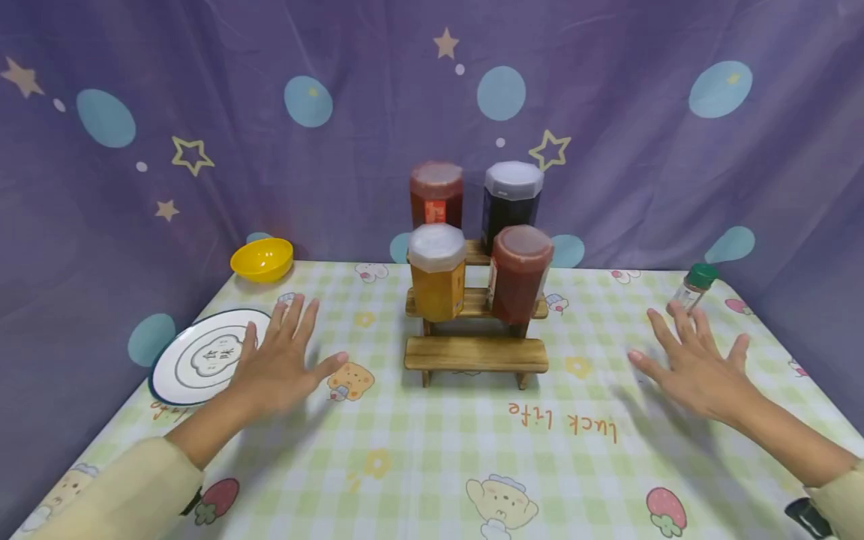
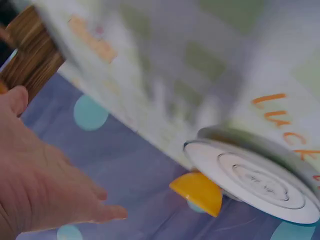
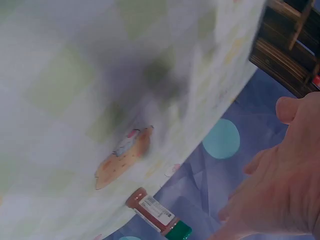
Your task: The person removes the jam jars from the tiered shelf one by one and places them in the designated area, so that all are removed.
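Observation:
Fingers spread, my left hand (image 1: pixel 280 367) hovers over the table beside a white plate (image 1: pixel 177 369) with a dark rim, holding nothing. My right hand (image 1: pixel 702 367), also spread and holding nothing, hovers in front of a small spice jar (image 1: pixel 690 291) with a green cap. Between the hands stands a stepped wooden rack (image 1: pixel 475 354). On its middle step are an amber jar (image 1: pixel 439 289) with a white lid and a red jar (image 1: pixel 520 281). Behind them, higher up, stand another red jar (image 1: pixel 436 187) and a dark jar (image 1: pixel 511 210) with a white lid.
A yellow bowl (image 1: pixel 263 260) sits at the back left corner, behind the plate. The checked tablecloth (image 1: pixel 432 442) spreads under everything. Purple curtains (image 1: pixel 378 112) hang along the back and both sides. In the left wrist view the plate (image 2: pixel 245 177) and bowl (image 2: pixel 200 192) appear tilted.

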Action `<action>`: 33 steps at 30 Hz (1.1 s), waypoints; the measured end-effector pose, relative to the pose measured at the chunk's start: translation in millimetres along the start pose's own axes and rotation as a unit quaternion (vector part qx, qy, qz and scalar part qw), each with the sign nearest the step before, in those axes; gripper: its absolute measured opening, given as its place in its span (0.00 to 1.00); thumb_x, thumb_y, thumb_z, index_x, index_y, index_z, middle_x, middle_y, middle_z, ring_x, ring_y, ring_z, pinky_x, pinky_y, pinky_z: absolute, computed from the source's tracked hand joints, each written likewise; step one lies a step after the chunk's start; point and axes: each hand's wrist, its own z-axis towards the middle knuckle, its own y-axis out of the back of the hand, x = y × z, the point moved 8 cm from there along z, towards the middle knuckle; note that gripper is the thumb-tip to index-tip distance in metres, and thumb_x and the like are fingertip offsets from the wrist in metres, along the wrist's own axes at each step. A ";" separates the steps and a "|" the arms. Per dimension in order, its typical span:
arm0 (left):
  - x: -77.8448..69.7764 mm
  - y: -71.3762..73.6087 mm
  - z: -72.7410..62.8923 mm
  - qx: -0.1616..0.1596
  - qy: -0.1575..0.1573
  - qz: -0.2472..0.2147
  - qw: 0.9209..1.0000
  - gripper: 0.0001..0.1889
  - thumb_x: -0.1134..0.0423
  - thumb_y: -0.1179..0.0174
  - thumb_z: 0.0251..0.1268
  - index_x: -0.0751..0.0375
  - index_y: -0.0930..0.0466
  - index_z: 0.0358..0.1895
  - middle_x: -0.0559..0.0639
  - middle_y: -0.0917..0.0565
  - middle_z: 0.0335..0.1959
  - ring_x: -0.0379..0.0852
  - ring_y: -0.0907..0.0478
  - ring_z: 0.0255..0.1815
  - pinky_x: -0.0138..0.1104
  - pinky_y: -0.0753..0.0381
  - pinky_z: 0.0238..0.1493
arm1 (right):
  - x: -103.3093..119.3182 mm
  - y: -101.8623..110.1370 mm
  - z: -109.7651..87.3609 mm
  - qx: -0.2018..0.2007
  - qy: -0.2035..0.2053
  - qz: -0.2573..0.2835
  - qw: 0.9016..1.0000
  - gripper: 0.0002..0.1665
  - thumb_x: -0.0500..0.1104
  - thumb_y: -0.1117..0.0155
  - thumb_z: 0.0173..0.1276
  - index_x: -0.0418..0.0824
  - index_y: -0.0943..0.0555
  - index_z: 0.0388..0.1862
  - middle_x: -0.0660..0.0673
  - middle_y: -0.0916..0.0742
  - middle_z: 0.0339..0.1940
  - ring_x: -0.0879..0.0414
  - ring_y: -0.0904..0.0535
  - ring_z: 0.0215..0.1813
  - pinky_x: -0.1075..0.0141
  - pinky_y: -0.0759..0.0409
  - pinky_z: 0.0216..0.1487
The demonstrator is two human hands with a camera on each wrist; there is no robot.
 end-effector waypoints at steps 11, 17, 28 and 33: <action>-4.8 18.4 9.2 -0.074 0.021 -0.105 0.992 0.50 0.30 0.55 0.66 0.65 0.58 0.76 0.67 0.52 0.76 0.68 0.49 0.72 0.65 0.49 0.64 | 15.9 54.7 1.3 -0.180 0.029 0.064 0.981 0.45 0.58 0.53 0.76 0.33 0.54 0.77 0.28 0.52 0.76 0.27 0.52 0.72 0.30 0.69 0.65; -8.6 7.0 10.7 -0.068 0.009 -0.192 0.979 0.43 0.40 0.47 0.68 0.67 0.49 0.74 0.69 0.35 0.68 0.65 0.31 0.62 0.58 0.31 0.58 | 30.5 67.6 8.2 -0.186 0.045 0.108 0.975 0.42 0.55 0.50 0.75 0.34 0.50 0.77 0.29 0.46 0.76 0.22 0.40 0.64 0.23 0.62 0.58; -33.9 -21.4 18.5 -0.037 -0.037 -0.292 0.955 0.38 0.51 0.36 0.64 0.64 0.41 0.71 0.62 0.34 0.69 0.60 0.36 0.67 0.54 0.33 0.63 | 50.9 80.2 37.9 -0.106 0.021 0.225 0.968 0.44 0.61 0.50 0.74 0.39 0.50 0.78 0.29 0.41 0.74 0.30 0.46 0.72 0.32 0.44 0.61; -45.7 -33.1 21.5 -0.017 -0.044 -0.348 0.936 0.37 0.55 0.34 0.62 0.64 0.39 0.70 0.61 0.32 0.68 0.60 0.33 0.65 0.51 0.30 0.62 | 59.2 85.8 46.6 -0.093 0.019 0.297 0.950 0.45 0.60 0.48 0.73 0.42 0.51 0.78 0.34 0.41 0.76 0.34 0.44 0.72 0.36 0.40 0.63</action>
